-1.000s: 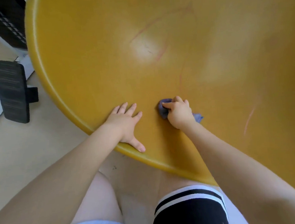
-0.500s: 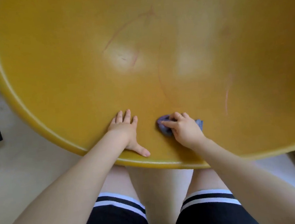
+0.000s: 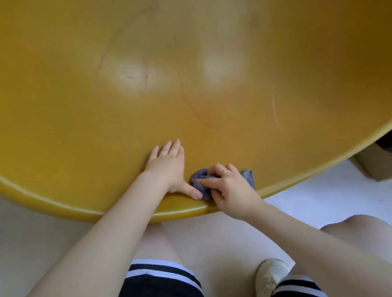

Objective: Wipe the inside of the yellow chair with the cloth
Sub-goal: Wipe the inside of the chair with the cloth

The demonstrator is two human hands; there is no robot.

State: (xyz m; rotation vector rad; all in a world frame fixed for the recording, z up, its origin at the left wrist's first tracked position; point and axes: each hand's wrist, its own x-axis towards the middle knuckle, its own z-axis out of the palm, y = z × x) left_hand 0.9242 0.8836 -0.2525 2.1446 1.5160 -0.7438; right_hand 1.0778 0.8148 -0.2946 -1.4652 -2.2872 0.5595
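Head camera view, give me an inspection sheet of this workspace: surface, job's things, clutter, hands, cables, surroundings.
Surface: inside of the yellow chair, glossy, with reddish streaks and one small dark mark.
Job's things: blue cloth, bunched, on the inner surface just inside the near rim.
Clutter: nothing seen inside the chair.
Hands: left hand flat on the inner surface, fingers straight, thumb beside the cloth; right hand grips the cloth, a ring on one finger.
Cables: nothing seen.
Surroundings: pale floor; cardboard box at right under the rim; the person's striped shorts and a light shoe below.
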